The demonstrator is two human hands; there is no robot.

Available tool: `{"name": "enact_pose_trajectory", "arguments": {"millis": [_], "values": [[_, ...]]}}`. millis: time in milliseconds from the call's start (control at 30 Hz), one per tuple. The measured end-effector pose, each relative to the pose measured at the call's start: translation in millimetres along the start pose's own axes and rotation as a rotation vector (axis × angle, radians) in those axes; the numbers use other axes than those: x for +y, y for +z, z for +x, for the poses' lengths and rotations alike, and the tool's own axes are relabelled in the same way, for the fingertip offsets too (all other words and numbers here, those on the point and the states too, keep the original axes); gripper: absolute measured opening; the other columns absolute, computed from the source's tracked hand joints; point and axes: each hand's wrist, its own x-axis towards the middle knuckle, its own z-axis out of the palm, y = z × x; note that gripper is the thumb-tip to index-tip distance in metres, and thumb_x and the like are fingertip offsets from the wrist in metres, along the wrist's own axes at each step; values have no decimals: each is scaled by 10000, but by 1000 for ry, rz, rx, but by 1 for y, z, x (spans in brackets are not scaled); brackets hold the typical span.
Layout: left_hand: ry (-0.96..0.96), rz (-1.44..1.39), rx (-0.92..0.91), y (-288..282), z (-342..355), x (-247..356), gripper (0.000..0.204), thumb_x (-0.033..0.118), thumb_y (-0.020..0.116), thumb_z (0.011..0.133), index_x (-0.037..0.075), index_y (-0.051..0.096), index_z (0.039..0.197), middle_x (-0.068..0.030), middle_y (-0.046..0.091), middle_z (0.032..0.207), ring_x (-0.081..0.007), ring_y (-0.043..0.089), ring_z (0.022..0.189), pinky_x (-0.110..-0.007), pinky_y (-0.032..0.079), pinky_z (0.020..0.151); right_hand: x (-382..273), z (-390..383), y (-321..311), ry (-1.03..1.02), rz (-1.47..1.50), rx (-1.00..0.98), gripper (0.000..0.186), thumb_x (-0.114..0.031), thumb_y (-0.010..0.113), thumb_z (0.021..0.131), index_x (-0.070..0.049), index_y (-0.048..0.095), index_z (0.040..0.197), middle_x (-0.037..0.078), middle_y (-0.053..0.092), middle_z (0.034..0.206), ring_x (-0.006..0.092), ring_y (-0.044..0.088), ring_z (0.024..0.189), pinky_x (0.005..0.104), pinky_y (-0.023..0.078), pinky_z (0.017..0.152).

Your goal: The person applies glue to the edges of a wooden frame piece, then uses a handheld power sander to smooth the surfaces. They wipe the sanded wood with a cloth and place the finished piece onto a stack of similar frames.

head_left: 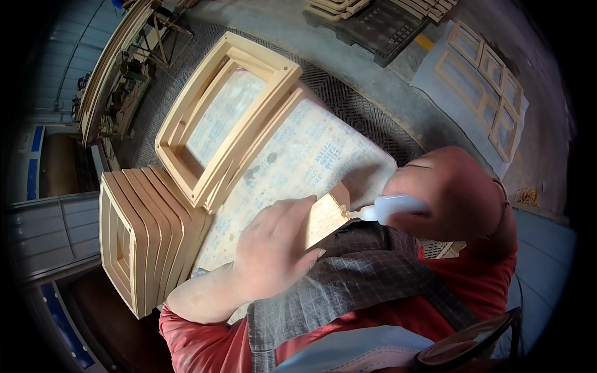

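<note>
My left hand is closed around a short, pale wooden block, held tilted in front of my apron with one end toward the right. In my right hand is a white squeeze glue bottle, lying almost level. Its narrow nozzle points left and meets the near end of the block, where a little whitish material shows. Beneath both hands is a work table covered in a printed, stained plastic sheet. The fingertips of my right hand are partly hidden behind the bottle.
Wooden frames with rounded corners lie stacked on the table's far left part. Several more frames stand together at the left edge. Far right, frames rest on a pale sheet on the floor. A dark pallet carries wooden parts.
</note>
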Motion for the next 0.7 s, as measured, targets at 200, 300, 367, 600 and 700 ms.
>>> {"name": "enact_pose_trajectory", "arguments": {"millis": [200, 300, 367, 600, 700], "values": [[-23, -4, 7, 1, -2, 0, 754, 214, 813, 696, 18, 492, 1349, -194, 605, 1123, -378, 593, 1015, -432, 483, 858, 15, 14, 9, 179, 476, 229, 306, -188, 739, 822, -38, 662, 1077, 91, 702, 901, 151, 670, 786, 292, 521, 712], [-13, -16, 7, 1, -1, 0, 756, 222, 811, 696, 14, 494, 1349, -198, 604, 1127, -379, 592, 1018, -431, 481, 863, 20, 18, 32, 267, 721, 355, 424, -131, 663, 864, -43, 567, 1268, 97, 664, 1086, 137, 621, 956, 291, 496, 831], [-8, -17, -3, 1, 0, 0, 756, 231, 811, 696, 10, 496, 1346, -203, 603, 1131, -380, 591, 1020, -430, 482, 868, 37, 21, 63, 179, 751, 453, 432, -72, 562, 891, -37, 547, 1321, 111, 611, 1229, 158, 561, 1123, 302, 448, 969], [-4, -16, 6, 1, 0, 0, 756, 228, 814, 697, 10, 493, 1345, -200, 602, 1141, -375, 593, 1028, -426, 486, 867, 55, 31, 107, 165, 644, 305, 350, -34, 547, 906, -59, 653, 1239, 122, 589, 1145, 192, 579, 1058, 292, 442, 958], [-6, -27, -2, 2, 0, -1, 752, 224, 813, 701, 6, 491, 1344, -197, 602, 1141, -376, 594, 1027, -429, 487, 865, 58, 31, 116, 84, 678, 283, 365, -40, 600, 873, -69, 664, 1232, 120, 584, 1107, 203, 569, 1047, 287, 433, 955]]}}
